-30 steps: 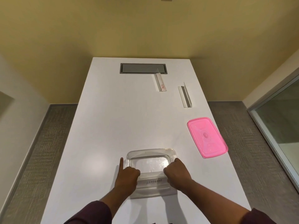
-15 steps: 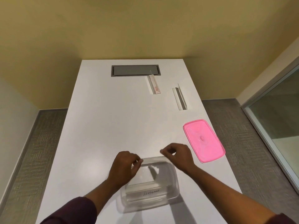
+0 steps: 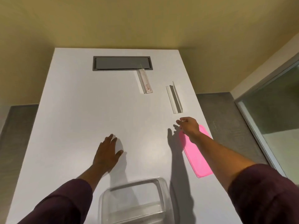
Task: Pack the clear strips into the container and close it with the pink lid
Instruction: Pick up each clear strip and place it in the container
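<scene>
Reaching toward the nearer clear strip point(image 3: 174, 99), the right hand point(image 3: 189, 126) hovers above the far end of the pink lid point(image 3: 196, 153), fingers loosely spread and holding nothing. The left hand point(image 3: 107, 153) is open, palm down, over the bare tabletop point(image 3: 72, 110) just beyond the container, also empty; whether it touches the surface cannot be told.

Layout, taken from the container point(image 3: 135, 201): it sits at the near edge of the tabletop, empty and open. Pink lid lies beyond it and to its right, close to the tabletop's right edge. Nearer strip lies farther out past the lid. Second clear strip point(image 3: 144, 81) lies farther still, slightly left of the first, with its far end touching the grey recessed panel point(image 3: 122, 63).

Judged step: first pick, nothing packed yet.

Risks:
- Strips are thin, angled, transparent plastic; edges read poorly against the white surface, so a pinch may close on one flange only and the strip may tip or skid away.
- Right forearm passes directly over the lid; a low wrist on the return could nudge it toward the right edge and off.
- Strips look long relative to the container's opening. They may need laying along the long side or diagonally, or the lid will not seat.
</scene>
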